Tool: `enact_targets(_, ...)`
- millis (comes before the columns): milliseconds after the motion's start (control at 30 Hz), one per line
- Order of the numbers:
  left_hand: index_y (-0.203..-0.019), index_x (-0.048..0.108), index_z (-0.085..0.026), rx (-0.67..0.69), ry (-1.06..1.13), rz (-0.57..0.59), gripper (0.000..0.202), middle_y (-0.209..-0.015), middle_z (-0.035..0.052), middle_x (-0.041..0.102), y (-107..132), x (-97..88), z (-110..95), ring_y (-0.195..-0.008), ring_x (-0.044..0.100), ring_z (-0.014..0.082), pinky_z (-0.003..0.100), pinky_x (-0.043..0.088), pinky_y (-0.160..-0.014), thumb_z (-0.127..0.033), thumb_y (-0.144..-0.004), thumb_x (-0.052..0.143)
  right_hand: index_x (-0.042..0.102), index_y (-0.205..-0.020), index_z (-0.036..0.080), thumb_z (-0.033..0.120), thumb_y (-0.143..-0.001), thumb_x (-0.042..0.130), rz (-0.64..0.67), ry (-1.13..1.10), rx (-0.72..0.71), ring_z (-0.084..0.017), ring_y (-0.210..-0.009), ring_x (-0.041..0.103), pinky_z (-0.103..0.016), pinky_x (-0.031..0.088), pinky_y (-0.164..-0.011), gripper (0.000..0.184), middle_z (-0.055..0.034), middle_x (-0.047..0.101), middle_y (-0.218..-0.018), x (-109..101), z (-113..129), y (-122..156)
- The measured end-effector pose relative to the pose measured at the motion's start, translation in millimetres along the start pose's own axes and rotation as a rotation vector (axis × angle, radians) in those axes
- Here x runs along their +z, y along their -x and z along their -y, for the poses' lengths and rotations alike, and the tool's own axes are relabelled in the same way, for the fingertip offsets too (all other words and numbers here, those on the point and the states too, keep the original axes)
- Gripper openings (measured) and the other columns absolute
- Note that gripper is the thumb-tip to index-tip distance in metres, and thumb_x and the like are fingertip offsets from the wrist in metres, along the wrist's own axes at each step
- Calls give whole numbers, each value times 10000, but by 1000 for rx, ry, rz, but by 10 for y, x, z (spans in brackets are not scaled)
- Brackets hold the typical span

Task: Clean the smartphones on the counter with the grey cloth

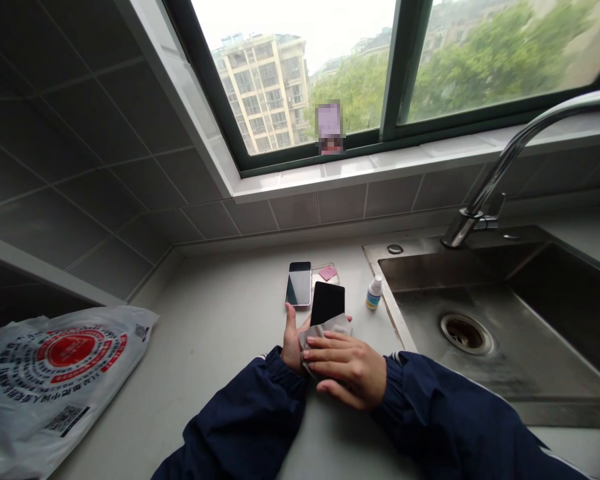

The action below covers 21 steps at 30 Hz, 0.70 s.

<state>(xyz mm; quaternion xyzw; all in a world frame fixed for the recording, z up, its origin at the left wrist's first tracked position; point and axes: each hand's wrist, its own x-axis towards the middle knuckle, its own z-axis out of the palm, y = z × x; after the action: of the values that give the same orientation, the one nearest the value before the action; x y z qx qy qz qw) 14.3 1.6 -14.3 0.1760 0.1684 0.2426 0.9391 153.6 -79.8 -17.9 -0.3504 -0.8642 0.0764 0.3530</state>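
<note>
My left hand (294, 341) grips the lower part of a black smartphone (327, 303), with its thumb raised along the phone's left side. My right hand (347, 368) lies across a grey cloth (326, 329), pressing it against the lower part of the phone. That cloth hides the phone's bottom end. Just beyond my left thumb, a second smartphone (299, 283) lies face up on the counter. Near the held phone's right side stands a small white dropper bottle (374, 293) with a blue label. Behind the held phone, a pink square pad (328, 273) rests on a clear film.
A stainless steel sink (460, 280) with a drain and a chrome faucet (500, 167) lies to the right of the white counter (220, 347). A printed white plastic bag (55, 373) lies at the left. Grey wall tiles and a window rise behind.
</note>
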Motion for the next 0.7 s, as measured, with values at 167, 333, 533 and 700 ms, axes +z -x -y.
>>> enact_targets(167,-1307,509,24,-8,41,8,1038,-1140,261,654,0,-11,29,-1194,568,359,454,288,-1119,-841,-765,321,637,-1213,175,306,-962,467,-39,56,14,-197,-1346,455,-410,338,-1149,330,-59,641,-1287,30,-51,9)
enact_targets(333,-1283,547,-10,13,-13,15,958,-1224,239,623,-20,-54,47,-1310,471,333,431,259,-1146,-801,-817,273,525,-1358,139,276,-962,460,-83,196,110,-249,-1425,319,-468,334,-1143,424,-106,498,-1436,10,-120,28)
enact_targets(533,-1450,402,-114,83,-222,95,854,-1455,162,465,-40,-32,83,-1441,261,313,423,159,-1191,-715,-843,416,283,-1512,137,331,-970,437,-67,324,254,-290,-1462,205,-503,304,-1147,596,-119,305,-1549,-32,-161,26)
enact_targets(700,-1458,403,-138,109,-240,79,827,-1487,136,432,-32,19,113,-1450,231,322,426,155,-1200,-692,-844,434,186,-1540,147,370,-965,455,-118,392,365,-307,-1462,203,-513,304,-1145,674,-118,241,-1572,-37,-198,26)
